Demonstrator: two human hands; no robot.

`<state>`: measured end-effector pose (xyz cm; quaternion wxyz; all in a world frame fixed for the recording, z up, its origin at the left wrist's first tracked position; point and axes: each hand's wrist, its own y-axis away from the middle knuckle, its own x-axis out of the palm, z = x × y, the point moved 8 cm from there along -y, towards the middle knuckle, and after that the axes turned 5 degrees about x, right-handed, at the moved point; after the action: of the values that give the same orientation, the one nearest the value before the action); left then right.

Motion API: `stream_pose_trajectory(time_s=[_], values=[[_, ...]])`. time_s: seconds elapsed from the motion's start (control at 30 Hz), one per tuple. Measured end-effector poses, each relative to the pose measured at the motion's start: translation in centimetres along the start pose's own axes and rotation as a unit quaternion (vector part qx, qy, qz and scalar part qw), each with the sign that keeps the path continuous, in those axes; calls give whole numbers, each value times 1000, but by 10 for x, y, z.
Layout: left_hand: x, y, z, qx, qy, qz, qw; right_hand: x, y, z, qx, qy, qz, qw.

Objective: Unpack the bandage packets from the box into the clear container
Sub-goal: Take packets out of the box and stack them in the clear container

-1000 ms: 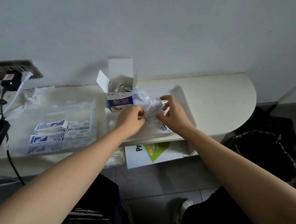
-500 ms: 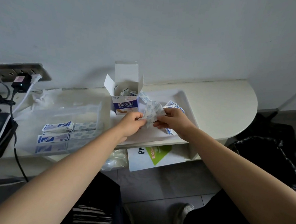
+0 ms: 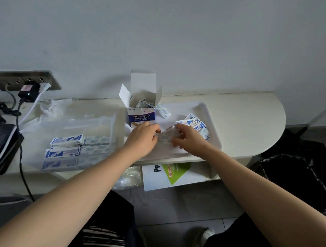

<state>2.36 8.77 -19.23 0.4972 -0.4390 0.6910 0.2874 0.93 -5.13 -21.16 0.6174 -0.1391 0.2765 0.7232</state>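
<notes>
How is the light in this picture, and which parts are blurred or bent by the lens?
Head view: the light is dim and even, without glare or hard shadows; the wide lens stretches the forearms near the corners; the walls of the clear container look faint; the packets pinched between the left hand and right hand are slightly smeared, but the box print is readable.

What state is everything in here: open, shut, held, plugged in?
box: upright, flaps open, packets inside.
clear container: open, packet stacks inside.
tray: holds loose packets.
bandage strip: held between both hands.
left hand: grips the strip.
right hand: pinches the strip.
charger: plugged in, light on.
</notes>
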Motion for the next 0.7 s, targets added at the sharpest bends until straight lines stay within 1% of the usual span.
stream_pose_trajectory(time_s=[0.07,0.23,0.4,0.5,0.57,0.7], values=[[5,2,1,-8,8,7,1000,2,1,3,-21,55,-18,998],[10,7,0,-8,-10,18,1000,3,0,7,-55,112,-32,992],[1,6,-2,-2,-44,-11,999,-7,1,13,-85,117,-84,986],[6,8,0,-11,-58,7,998,0,0,10,-62,147,-43,986],[10,12,6,-38,-59,20,997,5,1,8,-54,160,-29,985],[11,15,16,-89,-4,18,996,11,2,11,-54,165,-21,985]])
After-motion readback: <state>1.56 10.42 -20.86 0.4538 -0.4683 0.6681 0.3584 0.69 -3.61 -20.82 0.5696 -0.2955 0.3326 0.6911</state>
